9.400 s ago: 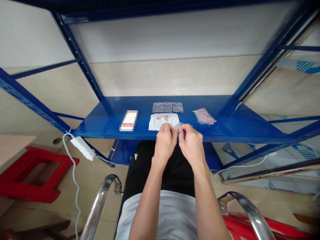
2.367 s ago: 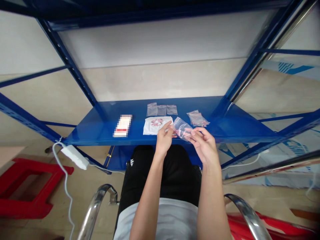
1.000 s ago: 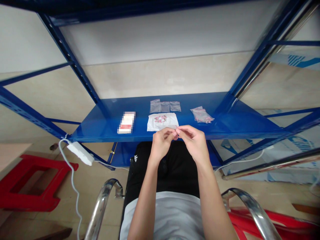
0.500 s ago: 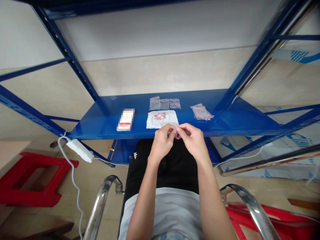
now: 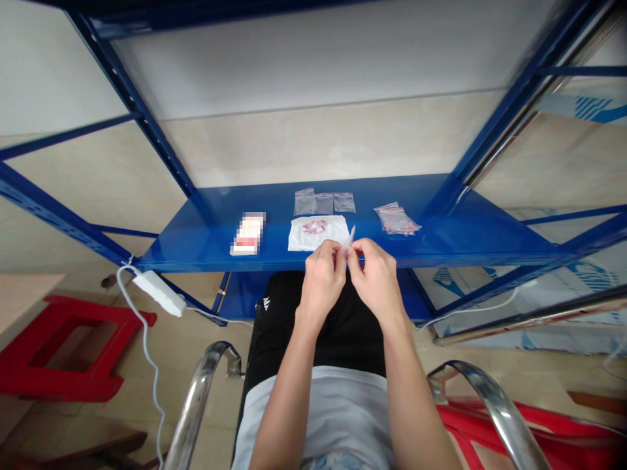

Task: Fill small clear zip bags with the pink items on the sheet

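Left hand point(image 5: 322, 279), right hand point(image 5: 376, 279), fingers point(image 5: 339, 254) together

Printed sheet point(image 5: 313, 234) on shelf point(image 5: 441, 245), bags point(image 5: 323, 203) behind, packet point(image 5: 248, 233) left

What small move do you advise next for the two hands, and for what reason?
Probably ease the left hand and right hand slightly apart to open out the small clear plastic bag. Both hands pinch it together, and only a thin corner stands above their fingers.
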The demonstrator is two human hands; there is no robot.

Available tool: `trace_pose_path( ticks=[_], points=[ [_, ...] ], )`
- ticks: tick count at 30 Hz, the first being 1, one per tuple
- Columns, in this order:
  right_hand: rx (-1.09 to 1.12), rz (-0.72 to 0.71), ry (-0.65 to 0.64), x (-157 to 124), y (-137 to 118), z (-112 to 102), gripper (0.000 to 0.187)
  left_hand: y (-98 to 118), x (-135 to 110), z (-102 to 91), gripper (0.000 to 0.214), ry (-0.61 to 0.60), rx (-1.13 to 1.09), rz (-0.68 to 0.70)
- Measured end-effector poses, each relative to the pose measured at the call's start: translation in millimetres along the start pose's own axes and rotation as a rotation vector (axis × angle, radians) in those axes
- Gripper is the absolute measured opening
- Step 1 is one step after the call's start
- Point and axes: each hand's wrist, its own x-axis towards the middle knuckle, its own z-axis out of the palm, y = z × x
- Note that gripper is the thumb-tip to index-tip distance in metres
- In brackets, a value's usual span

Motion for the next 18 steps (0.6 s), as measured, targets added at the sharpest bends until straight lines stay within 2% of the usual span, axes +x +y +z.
trace_pose_path(
  ticks=[8,10,14,18],
  points=[
    [-0.053,0.002,0.037,-2,-5,-3,0.016,-14,2,-1.2,0.008,0.101,0.029,-0.072],
    [-0.050,0.034,0.060,-2,-6,-3,0.017,-13,2,-5.9,0.012,0.076,0.051,-0.019],
    [-0.022,0.078,0.090,-1,-6,-2,0.018,-5,1,-12.1,0.025,-0.067,0.146,0.132],
    [0.091,0.034,-0.037,0,-6,-6,0.018,-6,3,-7.7,0.026,-0.036,0.112,0.098]
  ],
)
